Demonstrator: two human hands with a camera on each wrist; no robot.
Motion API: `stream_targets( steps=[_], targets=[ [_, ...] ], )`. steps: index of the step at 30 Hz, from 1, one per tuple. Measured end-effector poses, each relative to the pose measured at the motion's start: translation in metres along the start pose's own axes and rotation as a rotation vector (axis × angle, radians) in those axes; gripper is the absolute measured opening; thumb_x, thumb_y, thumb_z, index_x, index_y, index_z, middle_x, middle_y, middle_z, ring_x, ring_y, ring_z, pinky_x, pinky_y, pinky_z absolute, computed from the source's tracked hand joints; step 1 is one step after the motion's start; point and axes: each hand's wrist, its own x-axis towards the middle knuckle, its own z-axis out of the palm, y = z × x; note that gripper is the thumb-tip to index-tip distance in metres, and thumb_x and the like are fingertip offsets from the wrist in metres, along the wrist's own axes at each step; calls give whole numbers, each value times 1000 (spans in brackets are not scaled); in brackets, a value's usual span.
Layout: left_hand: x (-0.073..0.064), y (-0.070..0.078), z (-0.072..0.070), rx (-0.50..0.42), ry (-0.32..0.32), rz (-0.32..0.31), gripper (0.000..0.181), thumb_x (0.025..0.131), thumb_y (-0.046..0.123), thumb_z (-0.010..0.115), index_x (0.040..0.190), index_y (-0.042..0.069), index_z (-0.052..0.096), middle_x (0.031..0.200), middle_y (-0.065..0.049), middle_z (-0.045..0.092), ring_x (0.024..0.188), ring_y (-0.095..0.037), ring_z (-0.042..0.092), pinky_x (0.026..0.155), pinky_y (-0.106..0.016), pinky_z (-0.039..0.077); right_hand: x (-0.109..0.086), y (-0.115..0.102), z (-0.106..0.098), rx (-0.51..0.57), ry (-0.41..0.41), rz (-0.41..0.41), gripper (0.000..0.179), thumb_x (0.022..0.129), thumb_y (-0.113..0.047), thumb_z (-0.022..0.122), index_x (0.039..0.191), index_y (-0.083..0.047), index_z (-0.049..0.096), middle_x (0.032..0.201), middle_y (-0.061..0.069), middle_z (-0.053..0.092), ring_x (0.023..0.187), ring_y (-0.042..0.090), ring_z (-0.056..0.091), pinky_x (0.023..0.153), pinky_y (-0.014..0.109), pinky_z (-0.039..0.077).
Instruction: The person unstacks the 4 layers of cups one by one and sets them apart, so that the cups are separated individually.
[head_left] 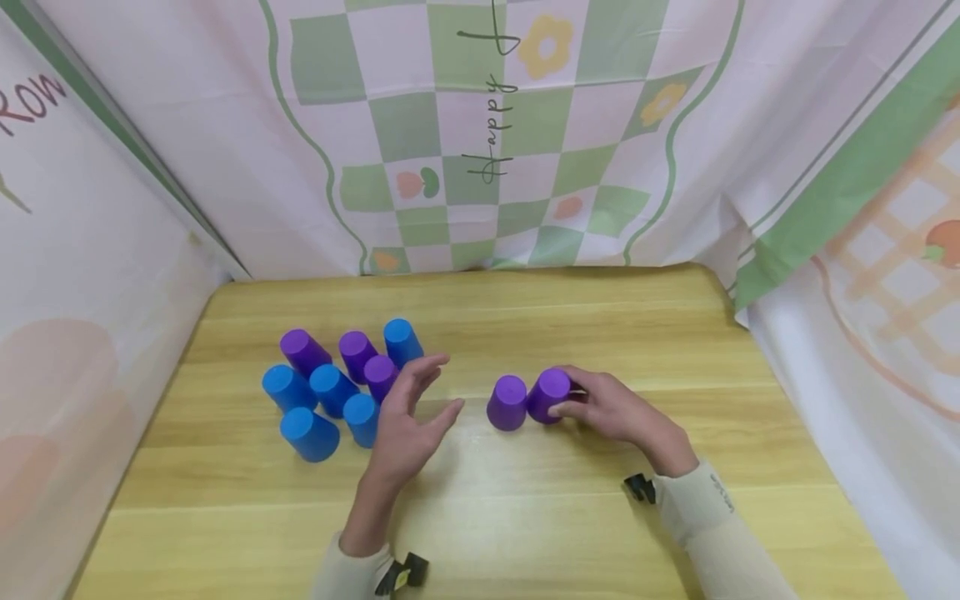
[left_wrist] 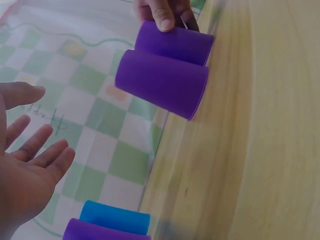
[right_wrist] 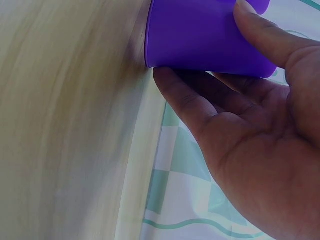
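Observation:
My right hand [head_left: 611,407] holds a purple cup [head_left: 550,395], thumb on the near side and fingers round the far side. That cup stands upside down beside a second upturned purple cup [head_left: 507,403], close against it. In the right wrist view the thumb and fingertips touch the held cup [right_wrist: 205,37]. To the left, my left hand [head_left: 408,425] hovers with its fingers spread apart, holding nothing. It is nearest to a purple cup [head_left: 380,375] and a blue cup [head_left: 362,418] in the left group, partly covering them in the head view.
Several upturned cups form a group on the left of the wooden table [head_left: 480,508], among them a blue cup [head_left: 310,434] at the front and a purple cup [head_left: 303,352] at the back. A checkered curtain [head_left: 408,125] hangs behind; white cloth [head_left: 67,275] bounds the left side.

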Motion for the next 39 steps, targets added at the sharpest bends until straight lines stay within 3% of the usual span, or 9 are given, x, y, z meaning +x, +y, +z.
stream_targets(
  steps=[7, 14, 22, 31, 39],
  targets=[
    [6, 15, 9, -23, -44, -31, 57, 81, -8, 74, 132, -5, 49, 134, -15, 54, 128, -32, 51, 109, -53, 40, -1, 1, 0, 2, 7, -1, 36, 90, -30, 70, 124, -26, 61, 116, -6, 67, 112, 16, 63, 98, 42, 51],
    [7, -16, 17, -45, -55, -32, 60, 80, 3, 79, 134, 8, 52, 135, -5, 54, 128, -22, 52, 109, -45, 43, -1, 1, 0, -3, 5, 9, 37, 90, -30, 70, 125, -26, 60, 117, -5, 67, 113, 18, 63, 100, 43, 50],
    [11, 4, 29, -40, -89, -66, 61, 78, -8, 76, 134, 1, 52, 133, -15, 52, 127, -30, 50, 107, -55, 42, -2, 1, -1, 5, 3, 2, 37, 90, -32, 70, 125, -26, 61, 118, -5, 67, 113, 18, 63, 100, 44, 50],
    [17, -36, 49, 4, -189, -111, 71, 79, 3, 80, 141, 10, 47, 141, -9, 49, 132, -29, 46, 110, -50, 40, -2, 4, 0, 4, -1, -7, 41, 90, -32, 70, 129, -23, 59, 121, -2, 67, 114, 19, 63, 99, 43, 51],
    [18, -49, 56, 58, -242, -109, 72, 80, 10, 81, 142, 23, 46, 143, -10, 49, 134, -34, 46, 109, -49, 41, 0, 2, 0, 11, 1, -33, 43, 90, -32, 69, 130, -20, 59, 121, 1, 67, 114, 22, 63, 99, 44, 51]
  ],
)
